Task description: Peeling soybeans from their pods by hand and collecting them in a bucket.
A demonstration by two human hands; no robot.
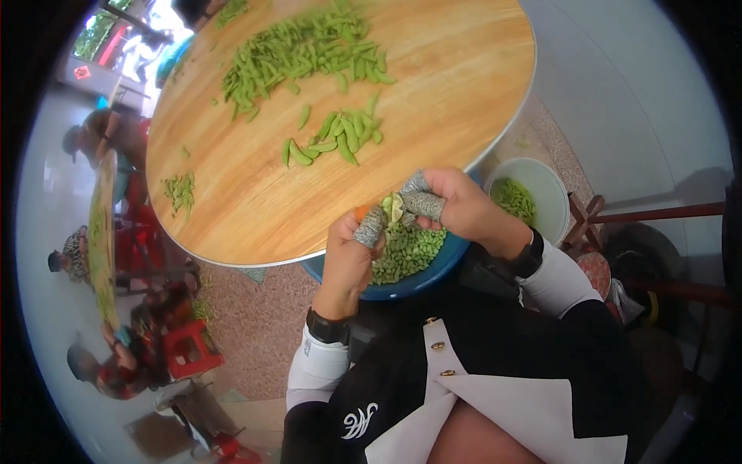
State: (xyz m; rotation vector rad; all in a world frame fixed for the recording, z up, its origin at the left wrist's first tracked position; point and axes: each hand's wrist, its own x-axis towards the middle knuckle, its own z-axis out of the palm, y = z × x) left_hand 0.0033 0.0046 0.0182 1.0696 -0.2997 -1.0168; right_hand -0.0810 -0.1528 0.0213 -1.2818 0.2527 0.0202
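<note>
My left hand (pixel 348 251) and my right hand (pixel 466 207) meet just off the near edge of the round table. Grey knitted wraps cover some fingertips on both. Between them they pinch a green soybean pod (pixel 396 209), which looks split, with its pale inside showing. An orange patch shows by the left fingers. Directly below is a blue basin (pixel 398 293) holding many shelled green beans (pixel 410 254). A small group of whole pods (pixel 340 136) lies on the tabletop (pixel 255 193) beyond my hands, and a larger heap of pods (pixel 297 56) is farther back.
To the right stands a white bucket (pixel 550 178) with green pods or husks (pixel 512 199) inside. Dark red bars (pixel 657 214) run beside it. At the far left, several people sit by another table (pixel 100 232), near red stools (pixel 188 349). A few pods (pixel 179 192) lie at my table's left edge.
</note>
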